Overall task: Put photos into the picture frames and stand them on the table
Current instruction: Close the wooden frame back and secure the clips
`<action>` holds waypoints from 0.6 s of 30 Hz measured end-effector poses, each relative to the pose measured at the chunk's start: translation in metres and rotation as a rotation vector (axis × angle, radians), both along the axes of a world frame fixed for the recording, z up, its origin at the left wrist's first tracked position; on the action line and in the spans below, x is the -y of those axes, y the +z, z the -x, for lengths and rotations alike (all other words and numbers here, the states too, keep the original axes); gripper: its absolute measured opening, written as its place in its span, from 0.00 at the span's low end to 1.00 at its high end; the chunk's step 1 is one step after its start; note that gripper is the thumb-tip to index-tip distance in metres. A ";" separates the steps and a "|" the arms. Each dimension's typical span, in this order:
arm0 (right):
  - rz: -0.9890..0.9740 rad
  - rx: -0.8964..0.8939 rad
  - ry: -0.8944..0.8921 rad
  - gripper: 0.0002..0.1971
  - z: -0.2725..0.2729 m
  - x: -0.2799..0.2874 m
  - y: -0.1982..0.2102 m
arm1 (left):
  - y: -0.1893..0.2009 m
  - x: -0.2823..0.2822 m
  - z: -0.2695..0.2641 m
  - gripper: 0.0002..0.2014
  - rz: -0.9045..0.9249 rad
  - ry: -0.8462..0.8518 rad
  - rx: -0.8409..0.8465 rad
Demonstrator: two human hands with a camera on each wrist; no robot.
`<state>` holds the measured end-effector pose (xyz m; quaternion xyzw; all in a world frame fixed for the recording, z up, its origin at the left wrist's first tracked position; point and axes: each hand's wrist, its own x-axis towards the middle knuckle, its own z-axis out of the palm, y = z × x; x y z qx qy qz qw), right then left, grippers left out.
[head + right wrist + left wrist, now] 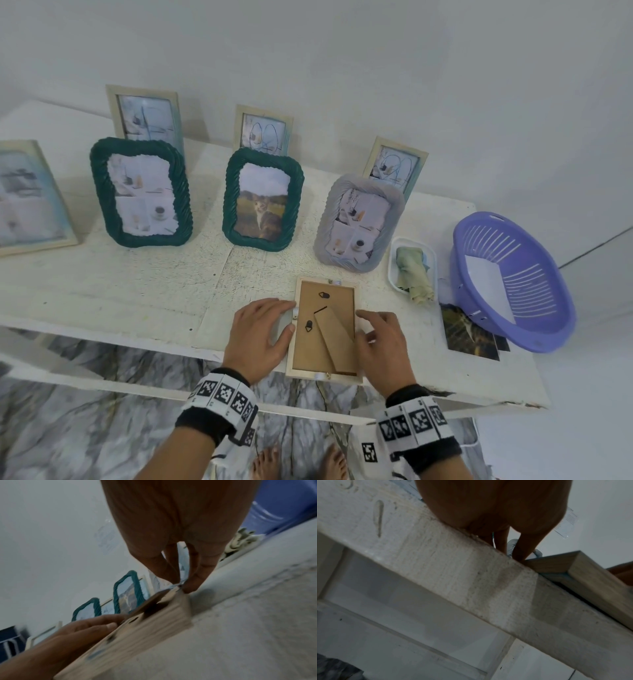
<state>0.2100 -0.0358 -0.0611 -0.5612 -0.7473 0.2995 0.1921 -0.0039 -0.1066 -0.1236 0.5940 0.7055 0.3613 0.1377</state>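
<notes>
A light wooden picture frame (322, 329) lies face down at the front edge of the white table (102, 291). Its brown backboard faces up and its kickstand (334, 339) is slightly raised. In the left wrist view the frame (583, 566) sticks out a little over the table edge. My left hand (274, 318) lies flat beside the frame's left rail, thumb touching the backboard. My right hand (370, 325) rests at the right rail; its fingertips (187, 588) press the frame (154, 626) near the far corner. The photo side is hidden.
Several filled frames stand behind: two green ones (140, 192) (262, 198), a grey one (356, 222) and wooden ones along the wall. At right sit a small white tray with cloth (412, 267), a purple basket (513, 281) and loose photos (469, 332).
</notes>
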 end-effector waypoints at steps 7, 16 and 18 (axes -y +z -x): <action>0.153 -0.163 0.061 0.11 -0.020 -0.013 -0.007 | 0.004 0.000 -0.001 0.23 0.006 -0.003 0.007; 0.238 -0.115 0.221 0.11 -0.025 -0.031 -0.007 | 0.005 -0.001 0.000 0.24 0.028 -0.015 0.013; 0.258 -0.112 0.266 0.11 -0.027 -0.033 -0.007 | 0.005 -0.001 0.000 0.24 0.027 -0.020 0.011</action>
